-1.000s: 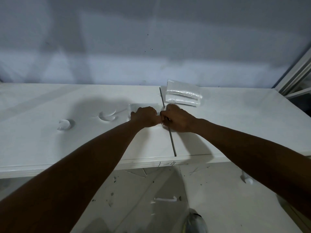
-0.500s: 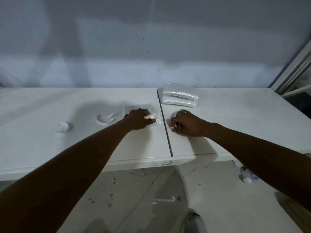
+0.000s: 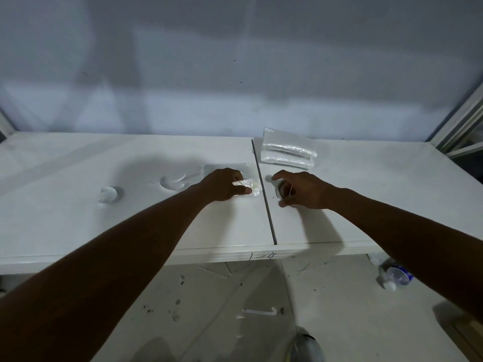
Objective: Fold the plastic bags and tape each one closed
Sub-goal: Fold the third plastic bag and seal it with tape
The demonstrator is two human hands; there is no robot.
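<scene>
My left hand [image 3: 224,184] presses a small folded clear plastic bag [image 3: 248,185] against the white table [image 3: 130,231], just left of the dark seam [image 3: 264,194]. A flat clear bag [image 3: 222,168] lies under and behind that hand. My right hand [image 3: 303,189] hovers over a roll of clear tape [image 3: 282,190] right of the seam, fingers spread around it; the roll is mostly hidden by the hand. A stack of clear plastic bags [image 3: 286,152] rests at the back, right of the seam.
Two curved white pieces [image 3: 172,182] [image 3: 108,194] lie on the table's left half. A wall stands right behind the table. On the floor sit a plastic bottle [image 3: 396,275] at right and scattered debris.
My hands have drawn apart: the left keeps the folded bag down, the right has moved right of the seam and opened its fingers over the tape roll.
</scene>
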